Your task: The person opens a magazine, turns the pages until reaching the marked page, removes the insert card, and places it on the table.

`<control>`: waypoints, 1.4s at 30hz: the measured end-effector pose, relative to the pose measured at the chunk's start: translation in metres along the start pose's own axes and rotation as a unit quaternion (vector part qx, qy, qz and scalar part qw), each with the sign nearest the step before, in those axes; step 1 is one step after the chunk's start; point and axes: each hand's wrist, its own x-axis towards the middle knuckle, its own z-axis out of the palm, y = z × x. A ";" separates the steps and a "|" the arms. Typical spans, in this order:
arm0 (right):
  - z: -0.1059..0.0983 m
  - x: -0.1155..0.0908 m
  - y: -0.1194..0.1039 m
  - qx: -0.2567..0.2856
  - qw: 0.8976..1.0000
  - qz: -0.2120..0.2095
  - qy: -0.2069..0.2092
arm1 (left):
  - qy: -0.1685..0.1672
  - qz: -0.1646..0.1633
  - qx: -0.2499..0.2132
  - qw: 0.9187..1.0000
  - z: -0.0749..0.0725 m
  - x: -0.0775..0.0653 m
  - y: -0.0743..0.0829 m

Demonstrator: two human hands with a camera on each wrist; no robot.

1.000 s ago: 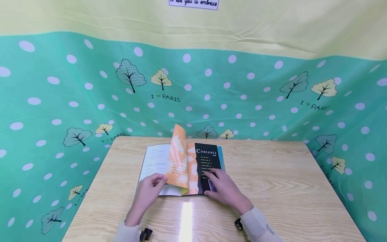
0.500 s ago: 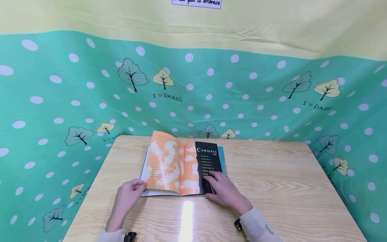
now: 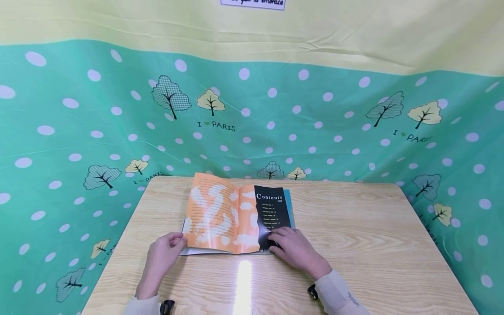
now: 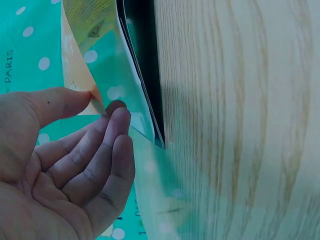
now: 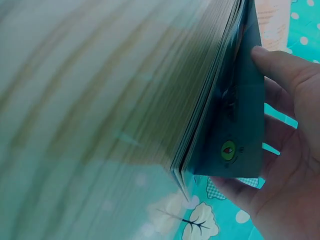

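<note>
A thick book lies open on the table, its raised orange-and-white left page (image 3: 212, 210) facing a black "Contents" page (image 3: 271, 214). My left hand (image 3: 163, 256) pinches that orange page at its lower outer corner. In the left wrist view, the thumb of the left hand (image 4: 70, 155) is against the corner, with the index fingertip mostly hidden behind. Over the lower part of the Contents page is my right hand (image 3: 297, 249). The right wrist view has a dark sheet (image 5: 225, 145) raised off the page stack, between the thumb and fingers of the right hand (image 5: 285, 115).
The wooden table (image 3: 354, 236) extends to both sides of the book. A teal polka-dot cloth (image 3: 315, 113) printed with trees hangs behind and around it. Light reflects as a bright strip in front of the book.
The orange page has swung over to the left, with my left hand moving left at its corner. My right hand has stayed near the Contents page, its fingers slightly lower on it.
</note>
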 end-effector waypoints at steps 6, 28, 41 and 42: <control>-0.002 -0.004 0.004 0.005 1.000 0.010 0.010 | 0.006 -0.007 0.005 1.000 0.000 -0.001 0.001; -0.012 -0.010 0.014 0.135 0.960 0.085 0.231 | 0.009 0.092 -0.035 0.995 0.022 0.006 0.035; -0.008 0.003 0.006 0.130 0.949 -0.004 0.287 | -0.043 0.160 -0.121 0.979 0.056 0.009 0.083; -0.007 0.004 0.006 0.136 0.948 -0.014 0.287 | -0.048 0.163 -0.125 0.978 0.059 0.009 0.087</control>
